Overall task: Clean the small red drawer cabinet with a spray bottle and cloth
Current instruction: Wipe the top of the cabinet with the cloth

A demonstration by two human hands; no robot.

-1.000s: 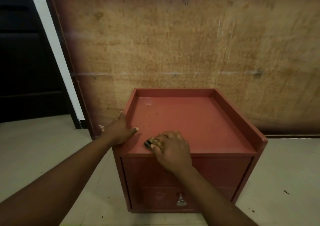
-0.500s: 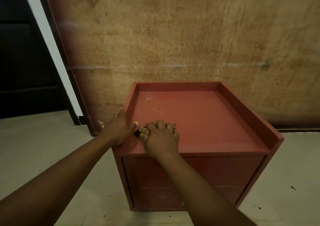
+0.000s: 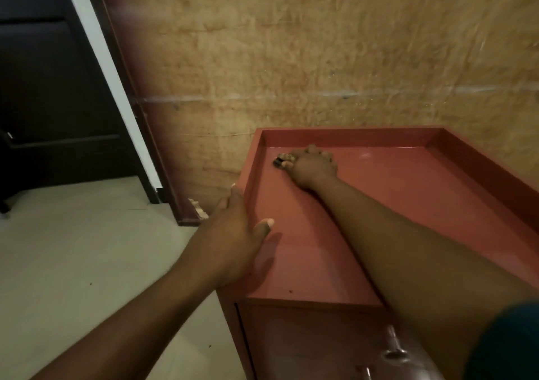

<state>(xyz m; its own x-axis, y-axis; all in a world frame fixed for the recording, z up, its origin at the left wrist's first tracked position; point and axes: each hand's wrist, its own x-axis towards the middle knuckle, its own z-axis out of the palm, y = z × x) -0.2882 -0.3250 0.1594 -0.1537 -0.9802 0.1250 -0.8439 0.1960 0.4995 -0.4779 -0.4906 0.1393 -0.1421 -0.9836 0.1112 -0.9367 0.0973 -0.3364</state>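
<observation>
Cabinet (image 3: pixel 393 204), small and red, sits at 4 o'clock in your view, backed against the tan wall (image 3: pixel 320 59). Its recessed top runs its long axis from 7 o'clock up toward 1 o'clock, the drawer front facing you at the near end, with a metal knob (image 3: pixel 395 355) showing at 5 o'clock.

Your right hand (image 3: pixel 313 165) reaches along the top to the far-left corner, about 12 o'clock on the tray. Fingers are curled down over a small dark object (image 3: pixel 277 161) pressed flat against the red surface; only a dark end shows past your fingertips, so you cannot tell from this view whether it is the cloth. The grip is closed around it, knuckles up, forearm lying over the top along the cabinet's long axis.

Your left hand (image 3: pixel 233 234) braces the cabinet's left raised rim at 9 o'clock on the tray. Palm is on the outer side, thumb hooked over onto the inner surface, fingers spread loosely and wrapped on the edge, carrying nothing else.

Pale floor (image 3: pixel 87 263) fills 8 o'clock; a dark doorway (image 3: pixel 43 88) with a white frame stands at 10 o'clock. A few dark specks lie near the tray's front edge.
</observation>
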